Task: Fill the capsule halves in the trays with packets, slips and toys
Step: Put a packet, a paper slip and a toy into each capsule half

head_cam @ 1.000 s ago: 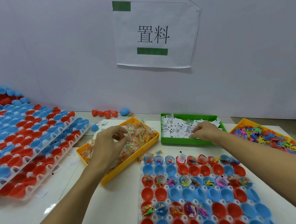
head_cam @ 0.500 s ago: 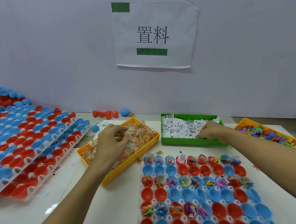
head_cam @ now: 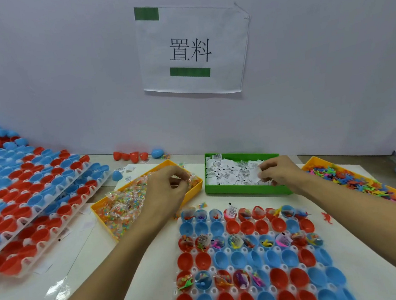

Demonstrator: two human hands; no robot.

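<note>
Over the green plastic tray (head_cam: 245, 189) of white paper slips (head_cam: 229, 174), my right hand (head_cam: 277, 173) pinches one slip; my left hand (head_cam: 169, 189) pinches a clear packet of coloured beads (head_cam: 191, 178) above the yellow tray (head_cam: 192, 195). Empty red and blue capsule halves (head_cam: 249, 227) lie at six o'clock, nearest the right, with open tabletop (head_cam: 86, 259) between.

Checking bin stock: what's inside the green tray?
The green tray holds white paper slips. The right hand pinches one slip and covers the tray's right end.
</note>
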